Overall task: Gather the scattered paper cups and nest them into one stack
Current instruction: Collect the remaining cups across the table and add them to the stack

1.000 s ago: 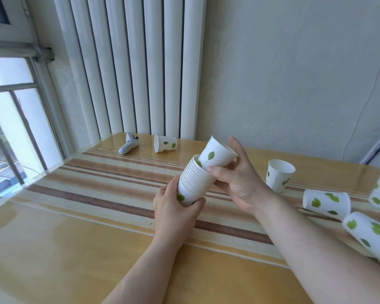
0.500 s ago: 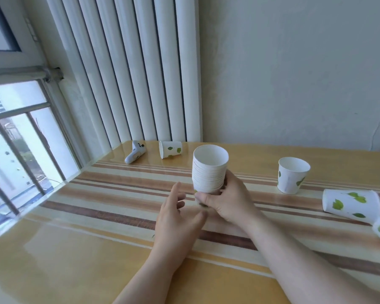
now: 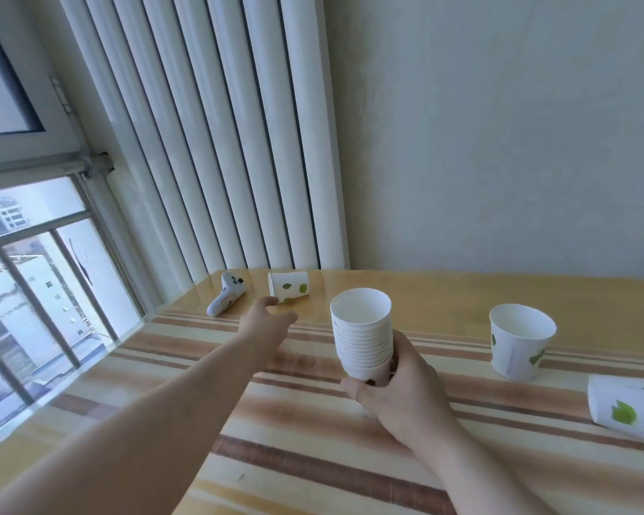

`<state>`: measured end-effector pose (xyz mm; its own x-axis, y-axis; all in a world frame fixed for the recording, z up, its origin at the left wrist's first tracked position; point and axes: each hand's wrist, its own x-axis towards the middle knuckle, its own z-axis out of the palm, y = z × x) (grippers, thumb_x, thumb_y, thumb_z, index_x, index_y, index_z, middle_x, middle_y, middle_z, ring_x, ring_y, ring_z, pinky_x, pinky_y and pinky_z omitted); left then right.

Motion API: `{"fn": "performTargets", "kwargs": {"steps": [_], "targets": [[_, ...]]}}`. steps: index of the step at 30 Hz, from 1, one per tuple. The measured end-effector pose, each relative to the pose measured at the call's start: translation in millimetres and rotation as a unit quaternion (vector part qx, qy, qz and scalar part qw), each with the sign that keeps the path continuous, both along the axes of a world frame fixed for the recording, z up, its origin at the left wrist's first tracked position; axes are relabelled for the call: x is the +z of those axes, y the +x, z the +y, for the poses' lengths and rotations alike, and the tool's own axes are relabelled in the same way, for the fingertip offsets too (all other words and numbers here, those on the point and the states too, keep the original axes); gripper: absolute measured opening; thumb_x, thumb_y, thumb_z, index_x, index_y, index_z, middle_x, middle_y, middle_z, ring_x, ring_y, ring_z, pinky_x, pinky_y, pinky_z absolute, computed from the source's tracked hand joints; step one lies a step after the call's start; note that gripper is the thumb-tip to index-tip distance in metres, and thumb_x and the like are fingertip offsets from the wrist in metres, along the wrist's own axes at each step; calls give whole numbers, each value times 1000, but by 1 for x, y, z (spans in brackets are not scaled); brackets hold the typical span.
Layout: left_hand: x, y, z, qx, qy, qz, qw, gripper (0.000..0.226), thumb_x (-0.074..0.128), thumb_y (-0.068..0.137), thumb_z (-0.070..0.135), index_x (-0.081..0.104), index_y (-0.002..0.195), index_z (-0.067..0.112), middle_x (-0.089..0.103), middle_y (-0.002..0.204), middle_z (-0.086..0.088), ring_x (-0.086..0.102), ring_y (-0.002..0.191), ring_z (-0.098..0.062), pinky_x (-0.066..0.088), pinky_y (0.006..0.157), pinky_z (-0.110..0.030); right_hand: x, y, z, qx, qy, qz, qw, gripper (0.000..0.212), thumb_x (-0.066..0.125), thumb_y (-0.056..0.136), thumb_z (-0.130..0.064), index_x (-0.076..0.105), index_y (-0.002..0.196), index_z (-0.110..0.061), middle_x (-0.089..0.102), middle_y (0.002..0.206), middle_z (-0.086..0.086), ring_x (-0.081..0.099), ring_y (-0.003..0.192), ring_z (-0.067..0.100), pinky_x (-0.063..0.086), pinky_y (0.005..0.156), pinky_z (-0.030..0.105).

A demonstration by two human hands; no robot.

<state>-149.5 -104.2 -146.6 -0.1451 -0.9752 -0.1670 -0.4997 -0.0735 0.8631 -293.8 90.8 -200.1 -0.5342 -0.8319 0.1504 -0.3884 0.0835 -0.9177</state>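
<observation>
— Where is the stack point(image 3: 363, 334)?
— Centre of the frame, upright, rim up. The right hand point(image 3: 398, 390) has its grip around the base.

— And the left hand point(image 3: 266, 323)?
— Stretched toward the upper left, fingers spread, blurred, just short of a tipped cup point(image 3: 288, 286) lying on its side near a white controller point(image 3: 225, 298).

— Other cups?
— One upright cup point(image 3: 519, 341) at right on the striped bench point(image 3: 313, 459), another fallen cup point(image 3: 627, 407) at the right edge.
</observation>
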Motion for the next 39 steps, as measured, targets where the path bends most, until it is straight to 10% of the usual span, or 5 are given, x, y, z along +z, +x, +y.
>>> {"fn": "performTargets", "kwargs": {"steps": [4,10,15,21,39], "targets": [[-16,-18,-54,72,-28,20,997,77,69,100,42,35,169,31,58,150,-12,62,105,-25,50,73,-36,-7,-3,-4,6,-12,5,1000,56,93,68,-44,56,108,-56,68,102,-43,66,91,-12,57,79,25],[-26,-38,-74,76,-41,9,996,60,70,101,46,58,156,26,70,129,-4,69,93,-23,54,61,-32,-10,-5,-8,6,-6,15,1000,55,95,68,-43,60,109,-50,68,104,-44,67,93,-12,54,75,19],[-24,-29,-30,44,13,276,960,29,58,110,41,65,137,30,73,126,2,67,118,-24,55,111,-45,-7,-3,-7,2,-4,12,1000,55,94,66,-45,57,106,-55,66,105,-46,67,91,-11,56,76,23],[42,9,61,-40,11,462,886,31,69,106,20,55,134,17,69,121,-12,72,117,-33,61,105,-45,3,1,-1,32,26,18,999,65,88,74,-42,52,125,-56,73,109,-27,68,103,1,58,89,37],[79,15,202,-243,-170,212,931,108,89,91,18,18,170,37,75,124,0,80,101,-6,63,85,-22,19,9,112,10,60,40,997,70,92,72,-42,54,131,-42,71,117,-22,69,109,5,56,90,33]]}}
